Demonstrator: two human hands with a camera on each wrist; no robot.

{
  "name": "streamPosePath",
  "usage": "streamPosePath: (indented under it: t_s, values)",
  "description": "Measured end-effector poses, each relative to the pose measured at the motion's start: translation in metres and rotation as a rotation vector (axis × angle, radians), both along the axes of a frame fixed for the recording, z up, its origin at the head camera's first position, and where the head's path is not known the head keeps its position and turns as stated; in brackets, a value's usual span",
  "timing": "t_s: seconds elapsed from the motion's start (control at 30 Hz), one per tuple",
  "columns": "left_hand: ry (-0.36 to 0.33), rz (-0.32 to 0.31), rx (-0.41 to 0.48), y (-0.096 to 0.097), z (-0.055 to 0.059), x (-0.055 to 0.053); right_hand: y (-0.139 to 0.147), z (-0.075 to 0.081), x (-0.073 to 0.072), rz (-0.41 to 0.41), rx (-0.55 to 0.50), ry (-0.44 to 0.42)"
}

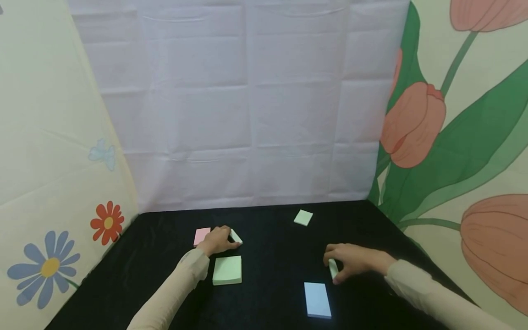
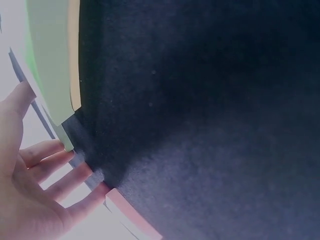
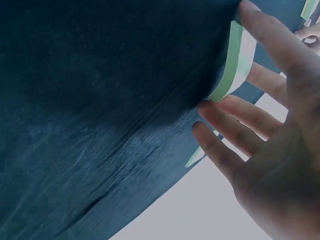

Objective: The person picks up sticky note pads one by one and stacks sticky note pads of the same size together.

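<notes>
My left hand holds a small pale green sticky-note pad near the back left, thumb and index finger at its ends. A pink pad lies just left of this hand, and a thick square light green pad sits in front of it. In the left wrist view the thick pad covers part of the small one. On the right, my right hand pinches another pale green pad between thumb and fingers. In the right wrist view that pad stands tilted and slightly bowed.
A light blue rectangular pad lies at the front, left of the right hand. Farther back is a small green pad. Black cloth covers the table. A white sheet hangs behind, with flowered cloth at both sides.
</notes>
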State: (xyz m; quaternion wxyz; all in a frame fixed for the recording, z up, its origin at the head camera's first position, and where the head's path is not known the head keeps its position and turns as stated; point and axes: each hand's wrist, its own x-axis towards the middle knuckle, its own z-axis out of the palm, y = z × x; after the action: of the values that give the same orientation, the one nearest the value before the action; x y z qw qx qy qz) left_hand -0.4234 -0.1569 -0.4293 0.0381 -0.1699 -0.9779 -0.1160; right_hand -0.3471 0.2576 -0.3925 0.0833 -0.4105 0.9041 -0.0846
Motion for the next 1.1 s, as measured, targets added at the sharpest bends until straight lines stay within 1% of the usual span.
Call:
streamPosePath:
  t_s: [0.17,0.27,0.43,0.6,0.77,0.93,1.1]
  values:
    - [-0.002,0.004,-0.004,0.001,0.001,0.0,-0.004,0.001,0.002,0.012,-0.004,-0.003]
    - [0.001,0.001,-0.004,0.001,0.001,0.0,-0.006,0.001,0.002,0.001,0.007,-0.006]
    - [0.014,-0.005,0.0,-0.001,-0.001,0.0,-0.01,0.002,0.0,-0.001,0.02,-0.002]
    - [0.005,0.001,0.011,-0.002,-0.004,0.0,-0.017,0.002,-0.003,0.01,0.036,-0.003]
    - [0.006,-0.004,0.01,0.0,-0.005,-0.001,-0.023,0.002,-0.005,-0.011,0.058,-0.008]
    - [0.006,0.003,0.008,0.0,-0.004,-0.001,-0.031,0.003,-0.006,-0.033,0.076,-0.007]
    - [0.001,0.005,0.008,0.0,-0.003,-0.001,-0.039,0.005,-0.007,-0.03,0.079,-0.006]
